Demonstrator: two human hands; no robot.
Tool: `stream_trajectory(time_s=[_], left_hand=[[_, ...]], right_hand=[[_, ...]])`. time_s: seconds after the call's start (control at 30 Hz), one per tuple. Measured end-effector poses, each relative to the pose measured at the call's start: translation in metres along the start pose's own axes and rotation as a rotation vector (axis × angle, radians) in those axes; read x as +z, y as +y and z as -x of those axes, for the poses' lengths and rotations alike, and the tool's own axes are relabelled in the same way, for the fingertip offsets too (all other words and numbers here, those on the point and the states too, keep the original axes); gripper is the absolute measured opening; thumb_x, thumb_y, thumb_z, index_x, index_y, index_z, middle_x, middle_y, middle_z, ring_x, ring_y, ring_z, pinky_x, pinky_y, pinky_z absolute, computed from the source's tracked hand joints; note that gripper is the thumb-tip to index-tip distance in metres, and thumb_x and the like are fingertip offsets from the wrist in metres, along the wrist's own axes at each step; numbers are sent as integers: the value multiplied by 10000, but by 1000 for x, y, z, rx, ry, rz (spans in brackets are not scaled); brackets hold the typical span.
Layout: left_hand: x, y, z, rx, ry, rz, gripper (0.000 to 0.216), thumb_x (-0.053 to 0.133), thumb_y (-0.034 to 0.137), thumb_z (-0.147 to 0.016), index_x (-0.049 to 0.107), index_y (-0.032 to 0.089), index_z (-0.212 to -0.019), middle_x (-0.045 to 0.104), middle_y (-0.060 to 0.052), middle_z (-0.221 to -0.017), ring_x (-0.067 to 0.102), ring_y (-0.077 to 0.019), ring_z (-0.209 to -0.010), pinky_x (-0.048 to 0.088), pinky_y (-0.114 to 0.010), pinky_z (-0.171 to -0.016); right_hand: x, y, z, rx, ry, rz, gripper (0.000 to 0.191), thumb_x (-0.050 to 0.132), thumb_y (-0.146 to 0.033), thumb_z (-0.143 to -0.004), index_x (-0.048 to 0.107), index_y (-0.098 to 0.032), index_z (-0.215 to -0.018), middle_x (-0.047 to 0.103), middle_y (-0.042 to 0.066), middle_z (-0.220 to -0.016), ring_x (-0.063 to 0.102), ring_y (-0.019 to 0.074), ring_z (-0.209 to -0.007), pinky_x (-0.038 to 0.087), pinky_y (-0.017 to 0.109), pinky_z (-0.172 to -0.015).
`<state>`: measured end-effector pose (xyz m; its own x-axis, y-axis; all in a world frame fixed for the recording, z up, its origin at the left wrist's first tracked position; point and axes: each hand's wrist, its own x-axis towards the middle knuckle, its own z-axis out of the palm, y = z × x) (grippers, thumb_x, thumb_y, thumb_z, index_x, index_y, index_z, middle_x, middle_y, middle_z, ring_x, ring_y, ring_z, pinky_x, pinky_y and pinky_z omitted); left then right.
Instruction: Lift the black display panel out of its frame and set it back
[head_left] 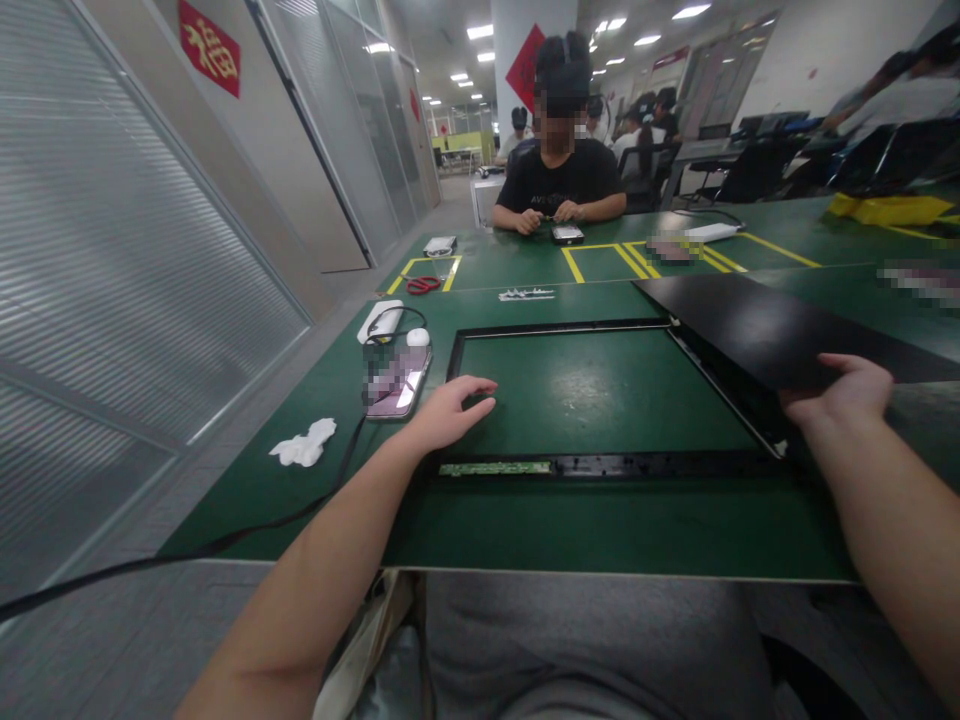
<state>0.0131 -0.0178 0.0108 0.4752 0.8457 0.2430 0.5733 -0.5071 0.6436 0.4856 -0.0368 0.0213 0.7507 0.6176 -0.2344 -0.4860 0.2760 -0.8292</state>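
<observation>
On the green table lies a rectangular black frame [637, 466], like a screen bezel, with a narrow green circuit board [495, 468] set in its near bar. My left hand [454, 408] is over the frame's left side, fingers stretched out and apart, holding nothing. Whether it touches the frame, I cannot tell. At the right, my right hand [847, 392] grips the near edge of a thin, dark flat panel [780, 315], thumb on top and the other fingers mostly hidden. The panel is tilted, and its left edge reaches over the frame's far right corner.
A phone [399, 385], a white box-like device [381, 322] with a cable and a crumpled tissue [304, 443] lie left. Red scissors [423, 285] and small white strips [526, 295] are farther back. A person in black [559, 180] sits opposite, handling a small device.
</observation>
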Motion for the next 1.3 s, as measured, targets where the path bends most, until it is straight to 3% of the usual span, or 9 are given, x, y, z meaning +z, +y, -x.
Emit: stream_trajectory(time_s=[0.33, 0.6, 0.77, 0.9, 1.03, 1.2, 1.3], left_hand=[[-2, 3, 0, -25, -44, -37, 374, 572, 405, -888, 687, 169, -1154, 697, -120, -1216, 639, -270, -1132, 476, -428, -1016], [-3, 2, 0, -105, -23, 26, 354, 615, 384, -853, 699, 181, -1130, 703, -117, -1209, 647, -279, -1109, 484, -428, -991], [-2, -7, -3, -172, 88, 341, 362, 695, 354, -795, 697, 183, -1114, 721, -116, -1160, 659, -271, -1084, 473, -429, -1002], [-1, -10, -6, -291, 217, 581, 403, 726, 353, -782, 672, 175, -1140, 710, -117, -1179, 654, -238, -1082, 463, -379, -999], [-5, -7, -8, -392, 331, 821, 375, 643, 426, -860, 652, 170, -1133, 728, -115, -1126, 681, -204, -976, 477, -336, -934], [-18, -3, -9, -496, 312, 1086, 507, 416, 543, -950, 643, 125, -1124, 748, -155, -1070, 702, -228, -928, 486, -352, -910], [-24, 0, -9, -467, 254, 1186, 541, 446, 579, -918, 674, 115, -1079, 756, -152, -1028, 703, -251, -950, 490, -355, -914]], right_hand=[[1, 0, -1, 7, 25, -22, 152, 467, -87, -548, 407, -196, -637, 506, -30, -776, 529, 83, -675, 450, 211, -474], [8, -11, 13, -35, 65, -51, 164, 484, -60, -559, 361, -167, -538, 424, -35, -652, 494, 38, -591, 371, 122, -374], [12, -17, 28, -79, -21, -91, 172, 488, -102, -603, 362, -166, -504, 408, -36, -612, 478, 32, -569, 391, 133, -397], [14, -20, 38, -124, -245, -124, 147, 461, -105, -623, 395, -186, -520, 488, -23, -667, 522, 75, -684, 457, 205, -508], [12, -21, 39, -53, -323, -128, 118, 463, -132, -632, 428, -200, -542, 527, -25, -698, 529, 74, -722, 461, 209, -561], [11, -16, 37, 57, -388, -54, 53, 480, -225, -636, 513, -202, -601, 586, -10, -793, 544, 102, -754, 469, 251, -595], [13, -13, 47, 63, -487, 15, 91, 464, -240, -641, 553, -220, -635, 609, -4, -873, 551, 152, -829, 468, 322, -653]])
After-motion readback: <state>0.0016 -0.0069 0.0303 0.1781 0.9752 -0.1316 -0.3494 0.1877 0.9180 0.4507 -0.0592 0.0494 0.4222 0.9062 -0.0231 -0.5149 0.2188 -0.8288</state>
